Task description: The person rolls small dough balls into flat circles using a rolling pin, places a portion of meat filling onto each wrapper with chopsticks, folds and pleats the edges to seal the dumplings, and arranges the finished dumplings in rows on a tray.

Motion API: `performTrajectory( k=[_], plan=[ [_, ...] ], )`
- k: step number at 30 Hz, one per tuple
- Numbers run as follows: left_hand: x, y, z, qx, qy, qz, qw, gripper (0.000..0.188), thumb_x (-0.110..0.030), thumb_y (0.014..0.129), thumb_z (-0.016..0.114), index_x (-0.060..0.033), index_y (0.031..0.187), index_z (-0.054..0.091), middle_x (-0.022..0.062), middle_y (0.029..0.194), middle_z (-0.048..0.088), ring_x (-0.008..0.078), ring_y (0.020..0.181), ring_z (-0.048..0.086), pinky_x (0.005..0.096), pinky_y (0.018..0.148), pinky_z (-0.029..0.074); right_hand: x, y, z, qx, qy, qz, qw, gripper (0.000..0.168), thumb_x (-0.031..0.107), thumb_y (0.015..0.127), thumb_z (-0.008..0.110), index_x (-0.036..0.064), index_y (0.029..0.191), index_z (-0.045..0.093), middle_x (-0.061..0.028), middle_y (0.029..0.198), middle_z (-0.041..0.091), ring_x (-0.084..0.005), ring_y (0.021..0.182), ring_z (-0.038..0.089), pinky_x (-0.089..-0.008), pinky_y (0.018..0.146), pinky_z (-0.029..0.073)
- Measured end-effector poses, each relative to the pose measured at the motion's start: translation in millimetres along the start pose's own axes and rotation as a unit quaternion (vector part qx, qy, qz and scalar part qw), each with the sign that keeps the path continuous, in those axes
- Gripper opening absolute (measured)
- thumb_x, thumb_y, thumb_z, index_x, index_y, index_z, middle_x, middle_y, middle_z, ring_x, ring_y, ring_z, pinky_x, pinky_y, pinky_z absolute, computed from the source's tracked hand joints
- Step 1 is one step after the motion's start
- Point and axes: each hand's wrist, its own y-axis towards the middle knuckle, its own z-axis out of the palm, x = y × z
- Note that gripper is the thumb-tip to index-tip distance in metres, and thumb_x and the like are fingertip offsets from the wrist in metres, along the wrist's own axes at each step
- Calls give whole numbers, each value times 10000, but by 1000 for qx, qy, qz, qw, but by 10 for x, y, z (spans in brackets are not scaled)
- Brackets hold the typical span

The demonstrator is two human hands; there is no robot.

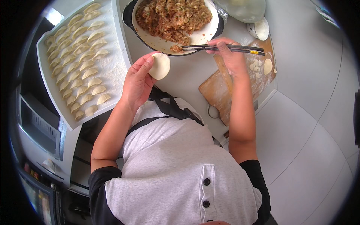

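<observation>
Between thumb and fingers, my left hand [140,77] holds a round dumpling wrapper [160,66] of pale dough, just below the pot's near rim. My right hand [229,56] grips a pair of dark chopsticks [202,47]. Their tips meet a small lump of minced filling [176,49] at the near side of a white-lined pot [152,42] with dark handles. A large mound of minced filling [174,18] lies farther back in the pot. At the left, rows of folded dumplings [81,49] rest on a floured white tray [116,36].
Under my right forearm lies a floured wooden board [213,90] with a rolling pin [223,71], small dough pieces [256,67] and a flat wrapper [268,66]. Beyond it stand a bowl of flour [262,29] and a large translucent bowl [244,9]. The counter edge runs along the right.
</observation>
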Motion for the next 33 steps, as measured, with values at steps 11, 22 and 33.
performTrajectory(
  k=[11,22,33],
  plan=[
    [-141,-56,163,5,1,18,1000,456,-315,1058,415,10,1373,471,159,1308,587,258,1207,593,407,1033,498,-123,-71,-192,-44,212,-71,974,334,307,969,611,-21,1017,641,-181,1026,679,-279,917,684,-413,797,610],
    [-314,-44,581,87,-92,-3,992,630,-455,1064,281,58,1409,402,189,1370,532,280,1258,549,440,1094,444,167,-273,289,18,163,-120,979,346,295,987,589,-42,998,668,-188,1030,669,-277,939,679,-412,780,618],
    [-286,-93,529,39,-91,-12,995,562,-398,1074,305,62,1357,460,167,1335,551,256,1229,563,431,1076,465,557,-411,157,48,-17,-210,976,355,276,985,601,-66,910,663,-183,965,612,-247,862,638,-382,740,609]
  ],
)
